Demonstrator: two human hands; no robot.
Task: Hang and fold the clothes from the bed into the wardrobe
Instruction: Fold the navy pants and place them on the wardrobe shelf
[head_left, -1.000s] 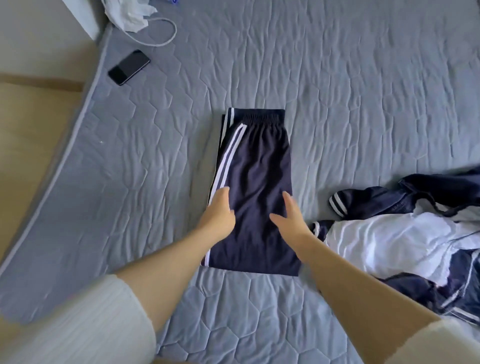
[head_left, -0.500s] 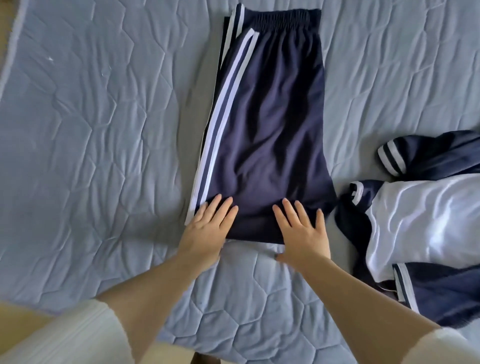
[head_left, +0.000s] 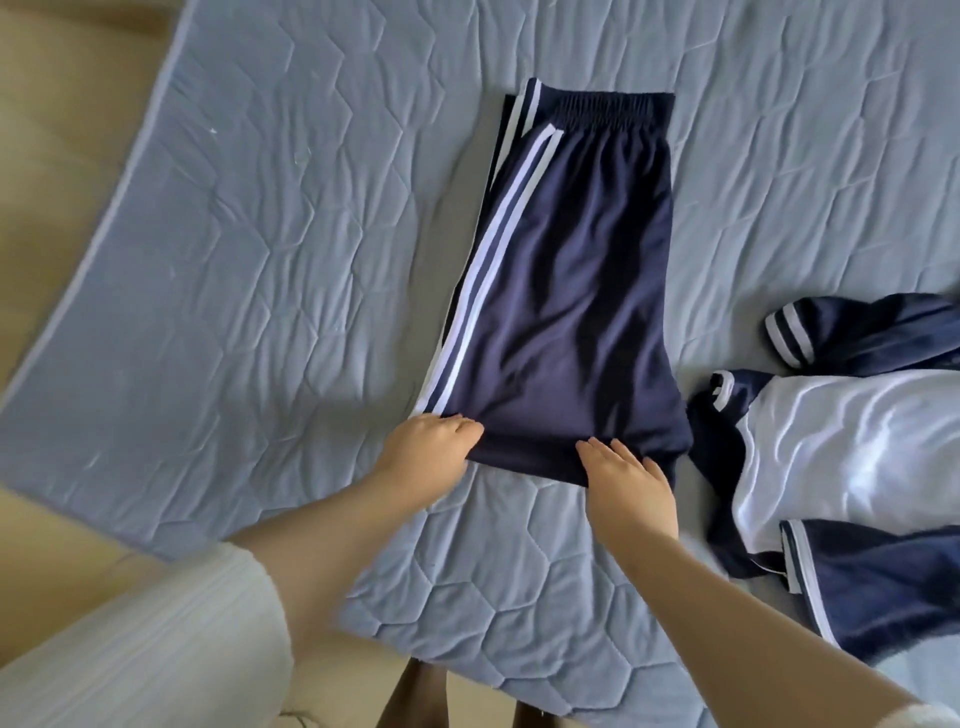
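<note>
Head view: left hand (head_left: 427, 451) grips navy trousers (head_left: 561, 312) near corner; right hand (head_left: 629, 486) flat on hem.

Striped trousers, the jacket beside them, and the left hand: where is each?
Striped trousers (head_left: 561, 322): head view, middle of the navy cloth.
Jacket (head_left: 852, 441): head view, its white panel.
Left hand (head_left: 426, 449): head view, back of the hand.

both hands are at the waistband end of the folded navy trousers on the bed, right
No. The head view shows the left hand and right hand at the near end of the folded navy trousers on the bed; the waistband lies at the far end.
</note>
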